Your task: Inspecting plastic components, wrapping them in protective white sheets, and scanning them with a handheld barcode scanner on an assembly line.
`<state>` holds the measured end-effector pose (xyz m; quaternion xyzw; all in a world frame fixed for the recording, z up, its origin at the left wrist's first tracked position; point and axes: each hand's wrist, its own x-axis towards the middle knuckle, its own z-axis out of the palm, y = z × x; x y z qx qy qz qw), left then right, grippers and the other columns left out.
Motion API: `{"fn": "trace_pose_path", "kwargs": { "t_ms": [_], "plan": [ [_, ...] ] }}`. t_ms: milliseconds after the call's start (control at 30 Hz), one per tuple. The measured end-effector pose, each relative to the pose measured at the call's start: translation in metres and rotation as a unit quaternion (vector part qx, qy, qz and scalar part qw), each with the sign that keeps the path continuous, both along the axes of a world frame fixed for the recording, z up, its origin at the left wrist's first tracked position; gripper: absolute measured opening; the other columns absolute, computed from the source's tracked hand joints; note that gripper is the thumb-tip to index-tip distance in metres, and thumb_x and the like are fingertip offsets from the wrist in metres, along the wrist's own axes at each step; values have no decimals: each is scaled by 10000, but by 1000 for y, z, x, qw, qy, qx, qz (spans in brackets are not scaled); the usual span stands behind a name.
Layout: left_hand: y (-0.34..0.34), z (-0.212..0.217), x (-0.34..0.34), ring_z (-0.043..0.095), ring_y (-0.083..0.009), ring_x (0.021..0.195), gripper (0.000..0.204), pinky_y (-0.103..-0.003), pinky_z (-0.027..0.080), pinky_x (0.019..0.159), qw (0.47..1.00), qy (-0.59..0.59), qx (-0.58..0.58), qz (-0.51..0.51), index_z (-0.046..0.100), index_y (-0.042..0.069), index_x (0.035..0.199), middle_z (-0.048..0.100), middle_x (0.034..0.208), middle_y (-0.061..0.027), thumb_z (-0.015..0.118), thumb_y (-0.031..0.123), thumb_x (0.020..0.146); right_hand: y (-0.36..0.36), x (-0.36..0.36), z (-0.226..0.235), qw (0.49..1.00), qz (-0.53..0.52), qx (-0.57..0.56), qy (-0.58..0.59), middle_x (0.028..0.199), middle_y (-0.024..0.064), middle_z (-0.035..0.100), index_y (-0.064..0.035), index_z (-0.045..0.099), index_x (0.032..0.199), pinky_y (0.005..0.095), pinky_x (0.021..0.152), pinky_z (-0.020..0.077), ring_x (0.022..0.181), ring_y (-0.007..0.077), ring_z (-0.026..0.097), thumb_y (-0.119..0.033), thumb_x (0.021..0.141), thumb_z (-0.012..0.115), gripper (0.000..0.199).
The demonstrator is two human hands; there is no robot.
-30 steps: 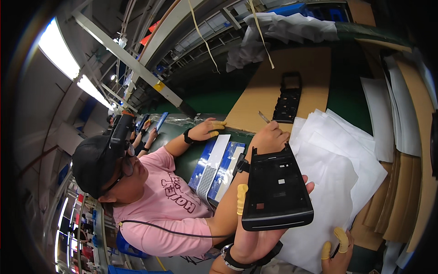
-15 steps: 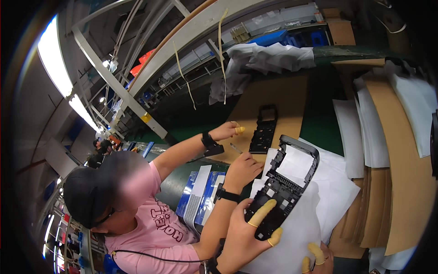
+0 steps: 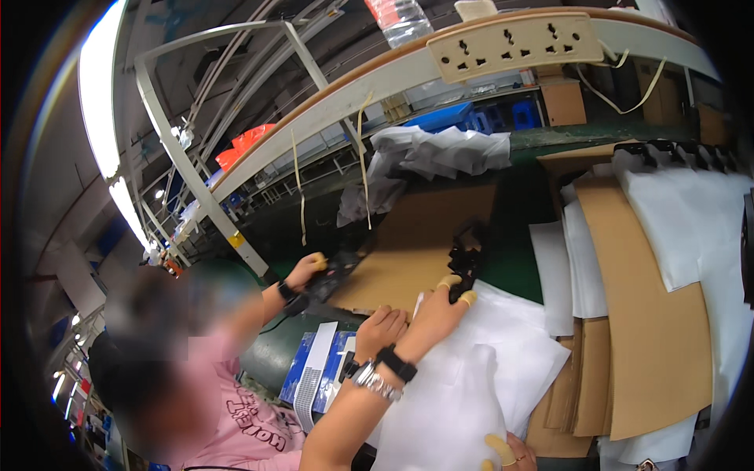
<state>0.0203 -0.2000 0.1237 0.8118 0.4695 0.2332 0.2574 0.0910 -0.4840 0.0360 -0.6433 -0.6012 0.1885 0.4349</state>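
My left hand (image 3: 440,312), with yellow finger cots and a watch on the wrist, reaches forward with its fingertips closed on a black plastic housing (image 3: 466,262). Motion blurs the housing, which is tilted over the brown cardboard sheet (image 3: 416,243). At the lower edge my right hand (image 3: 518,455), partly cut off, pinches the near edge of a thin white packing sheet (image 3: 448,400) with finger-cotted fingers. More white sheets (image 3: 522,330) lie under it. To the left, a co-worker's hand (image 3: 305,272) holds another black housing (image 3: 342,271).
The co-worker's other hand (image 3: 381,334) is close beside my left forearm. A blue box with a white perforated strip (image 3: 318,365) stands left. Cardboard and white sheets are stacked right (image 3: 644,314). A shelf rail with a socket strip (image 3: 514,47) and hanging ties crosses above.
My left hand has carried the black housing forward, away from the white sheets toward the cardboard. The co-worker has picked up the other housing and moved it left. The view has shifted.
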Motion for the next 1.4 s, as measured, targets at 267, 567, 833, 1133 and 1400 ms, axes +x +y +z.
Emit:
{"fn": "trace_pose_path", "kwargs": {
  "t_ms": [267,567,833,1133,1400],
  "plan": [
    [107,-19,22,512,-415,1023,550,-438,439,868,966,130,115,190,504,61,1188,479,1111,-302,626,382,759,-3,-4,-11,999,-17,35,22,1096,207,552,-70,524,1187,442,903,388,1013,381,507,-132,772,559,421],
    [159,-14,-10,375,-439,1209,712,-443,285,1021,978,142,2,153,325,31,1358,400,1277,-323,466,498,839,-1,-8,-7,998,-37,40,7,1088,219,551,-62,514,1186,450,892,393,996,388,512,-115,762,567,431],
    [6,30,-54,438,-411,1166,785,-384,345,978,975,146,-151,73,298,-158,1276,458,1186,-362,396,510,876,1,1,3,999,-17,17,35,1126,234,529,-40,433,1251,451,915,368,1040,395,488,-142,770,573,511],
    [-54,-31,-97,460,-354,1153,877,-360,364,979,958,108,-253,-82,244,-44,1353,385,1284,-280,576,540,789,-4,-3,-1,1000,-15,14,-2,1202,256,469,-53,392,1296,459,959,335,1120,416,425,-197,772,600,582],
    [-29,-38,-79,456,-341,1153,1059,-367,411,936,969,197,-146,9,256,-183,1266,374,1258,-329,692,578,673,-5,-8,-1,998,-37,49,-23,1260,265,408,-61,339,1340,454,1013,292,1195,419,360,-218,752,644,680]
  ]
}}
